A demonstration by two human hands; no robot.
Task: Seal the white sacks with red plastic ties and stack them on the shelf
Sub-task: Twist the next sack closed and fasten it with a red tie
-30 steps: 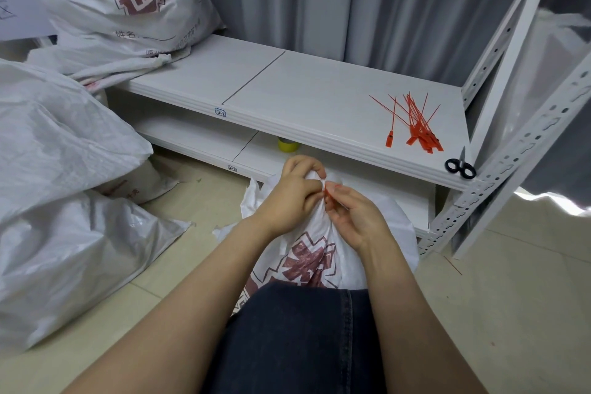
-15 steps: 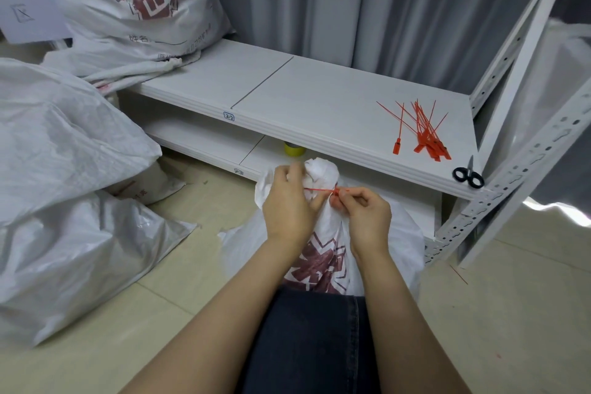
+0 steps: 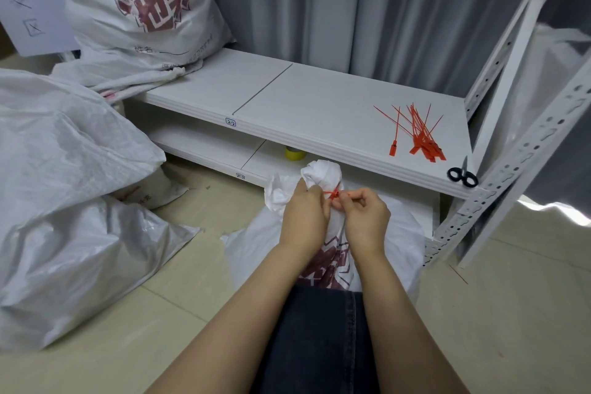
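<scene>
Since a second ago the hands have stopped bunching the cloth, and a red tie (image 3: 334, 193) now runs across the gathered neck of the sack (image 3: 322, 174) and has stayed there over the last half second. The left hand (image 3: 303, 221) is curled round the neck just below the puffed top, its fingertips touching the tie. The right hand (image 3: 367, 222) pinches the tie's free end between thumb and forefinger, just to the right of the neck. Only a short red stretch shows between the two hands.

The sack stands on the floor (image 3: 511, 313) in front of the person's dark denim leg (image 3: 319, 345), close against the front of the low white shelf (image 3: 319, 105). Its red print shows below the wrists.

On the upper board of the shelf, toward its right end, lies a loose bundle of spare red ties (image 3: 419, 134), with one tie lying a little apart on its left. Black-handled scissors (image 3: 462, 175) rest at the front right corner, near the bundle. A full printed sack (image 3: 150, 9) sits on the left end of the same board, against the grey curtain (image 3: 351, 9). A yellow roll (image 3: 295, 153) is on the lower board (image 3: 204, 144), just behind the top of the sack being tied. More white sacks (image 3: 64, 169) are heaped on the floor to the left, and a sheet of paper (image 3: 28, 3) shows at the upper left edge.
</scene>
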